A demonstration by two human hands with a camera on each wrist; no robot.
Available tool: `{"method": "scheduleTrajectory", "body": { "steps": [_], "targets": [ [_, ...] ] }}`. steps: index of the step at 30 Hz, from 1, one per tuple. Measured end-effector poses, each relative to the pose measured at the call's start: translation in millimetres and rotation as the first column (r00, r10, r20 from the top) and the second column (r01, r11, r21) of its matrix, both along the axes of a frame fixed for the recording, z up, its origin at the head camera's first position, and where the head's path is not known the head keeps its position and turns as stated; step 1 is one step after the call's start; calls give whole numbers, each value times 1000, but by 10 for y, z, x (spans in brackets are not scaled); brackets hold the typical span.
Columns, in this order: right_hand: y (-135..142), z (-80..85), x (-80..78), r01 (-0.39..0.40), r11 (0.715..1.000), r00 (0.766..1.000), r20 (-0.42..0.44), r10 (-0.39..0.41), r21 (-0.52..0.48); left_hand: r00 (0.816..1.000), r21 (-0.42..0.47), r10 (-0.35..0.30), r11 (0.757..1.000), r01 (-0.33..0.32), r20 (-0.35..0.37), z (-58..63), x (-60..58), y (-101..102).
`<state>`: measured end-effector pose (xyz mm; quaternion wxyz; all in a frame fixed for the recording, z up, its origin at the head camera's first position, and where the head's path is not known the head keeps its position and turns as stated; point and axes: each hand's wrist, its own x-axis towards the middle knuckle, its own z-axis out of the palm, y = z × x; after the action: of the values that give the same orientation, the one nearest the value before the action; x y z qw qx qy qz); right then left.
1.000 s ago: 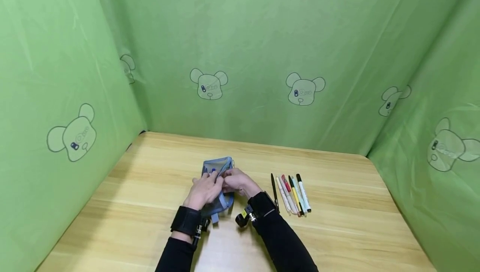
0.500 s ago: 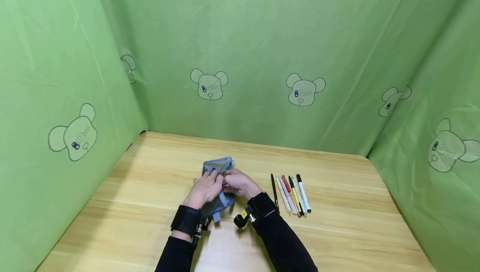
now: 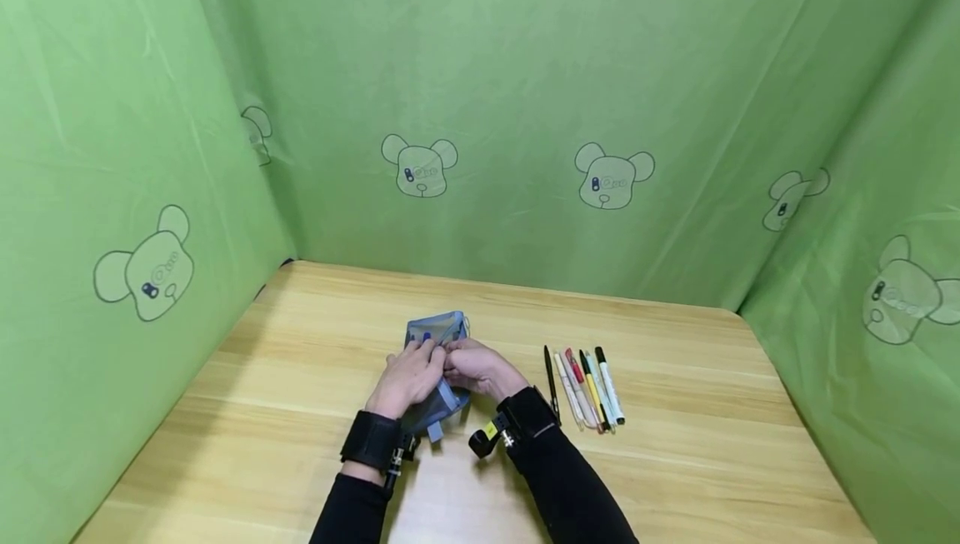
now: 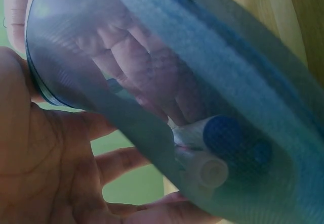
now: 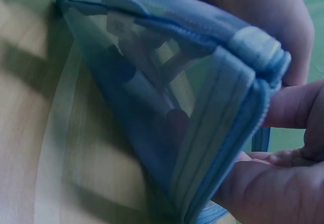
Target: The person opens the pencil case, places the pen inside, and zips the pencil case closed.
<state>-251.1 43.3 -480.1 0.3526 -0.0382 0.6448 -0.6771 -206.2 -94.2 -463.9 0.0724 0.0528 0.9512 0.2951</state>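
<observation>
A blue mesh pencil case (image 3: 438,411) with a zipper lies under both hands on the wooden table. Through its mesh in the left wrist view, I see a blue-ended marker (image 4: 223,135) and a white-ended one (image 4: 211,172) inside. My left hand (image 3: 408,377) grips the case from the left, its fingers spread around the mesh. From the right, my right hand (image 3: 480,367) pinches the case's zippered edge between thumb and fingers. The right wrist view shows the thumb and fingers at that edge (image 5: 258,107); the exact spot they pinch is partly hidden.
To the right lies a row of several pens and markers (image 3: 588,390), with a black pen (image 3: 552,384) at its left end. Green cloth (image 3: 517,69) printed with bear heads encloses the table (image 3: 705,444) at the back and sides.
Both hands stay on the pencil case almost unmoved. The case's near end and its small tab have shifted slightly to the right.
</observation>
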Motion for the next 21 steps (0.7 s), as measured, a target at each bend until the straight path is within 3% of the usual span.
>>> {"method": "scheduleTrajectory", "body": {
  "steps": [4, 12, 21],
  "targets": [
    [13, 18, 24, -13, 999, 1000, 18, 14, -35, 1000, -4, 2, 1000, -2, 6, -1, 8, 1],
    [41, 38, 36, 33, 997, 999, 23, -31, -75, 999, -17, -3, 1000, 2, -32, -8, -3, 2],
    [75, 0, 30, -26, 998, 999, 34, 28, -61, 1000, -7, -16, 1000, 16, -7, -12, -4, -14]
  ]
}}
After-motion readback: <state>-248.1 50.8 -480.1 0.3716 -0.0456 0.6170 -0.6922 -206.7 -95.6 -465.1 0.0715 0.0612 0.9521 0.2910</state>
